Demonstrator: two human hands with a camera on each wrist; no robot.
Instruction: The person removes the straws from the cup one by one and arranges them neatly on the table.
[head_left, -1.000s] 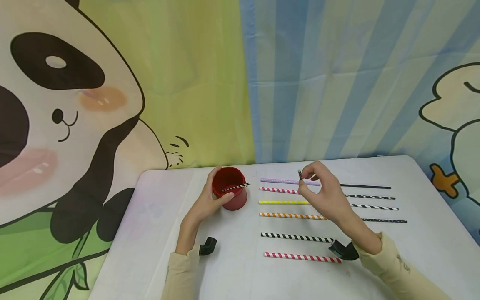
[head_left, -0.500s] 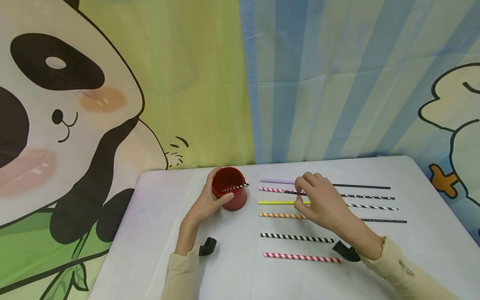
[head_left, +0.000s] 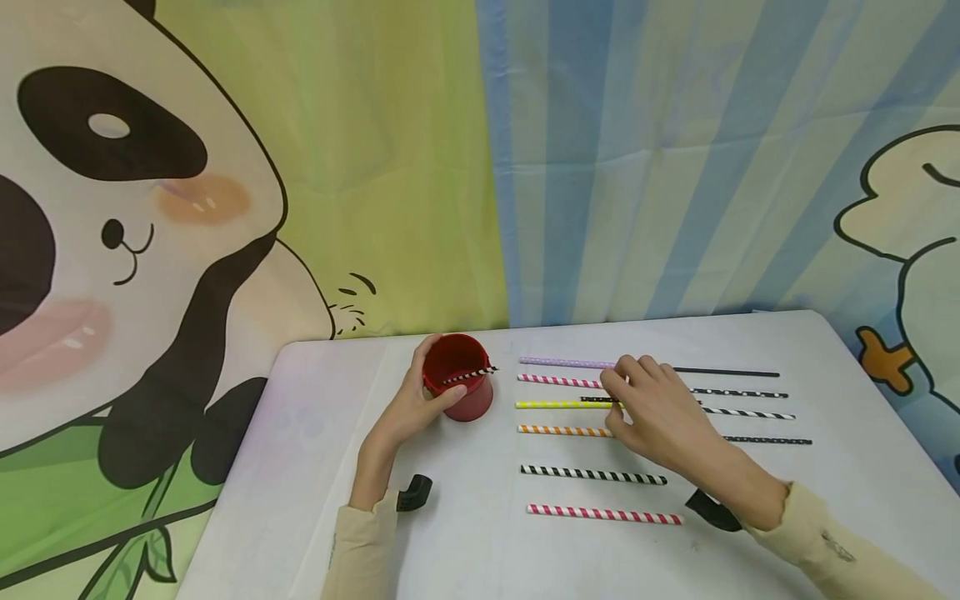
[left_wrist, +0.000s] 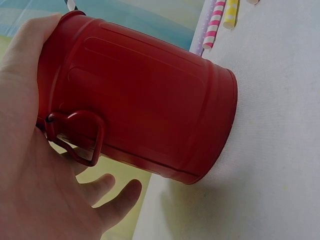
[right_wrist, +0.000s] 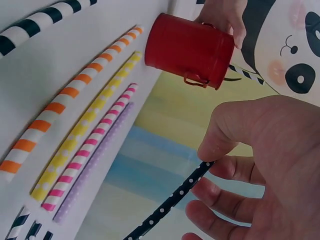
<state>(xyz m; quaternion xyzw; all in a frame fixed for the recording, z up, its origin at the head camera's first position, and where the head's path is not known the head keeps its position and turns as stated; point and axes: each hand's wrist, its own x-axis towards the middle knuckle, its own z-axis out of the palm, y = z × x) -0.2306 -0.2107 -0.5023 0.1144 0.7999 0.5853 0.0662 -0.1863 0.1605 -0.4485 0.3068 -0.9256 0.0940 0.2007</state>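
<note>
My left hand (head_left: 411, 404) grips a small red metal bucket (head_left: 474, 407) near its rim, thumb at the front. The bucket leans with its mouth toward the head camera, and a heart-shaped handle (left_wrist: 97, 145) shows on its side. One black-and-white striped straw (head_left: 470, 375) rests in it, its end over the rim. Over the rows of straws, my right hand (head_left: 663, 412) pinches a black straw with white dots (right_wrist: 170, 202) by its end between thumb and forefinger. The held straw lies roughly level above the yellow straw (head_left: 547, 405), partly hidden by the hand.
Paper straws lie in two columns on the white table (head_left: 465, 550): lilac (head_left: 555, 362), pink-striped (head_left: 551, 379), orange-striped (head_left: 558, 430), black-striped (head_left: 592, 475) and red-striped (head_left: 603, 514) at left, several dark ones like the plain black straw (head_left: 727, 372) at right. A printed curtain (head_left: 390, 167) hangs behind.
My right hand has come down and shifted right, and the dotted straw has swung from pointing upward to lying level over the row. The left hand and bucket stay put.
</note>
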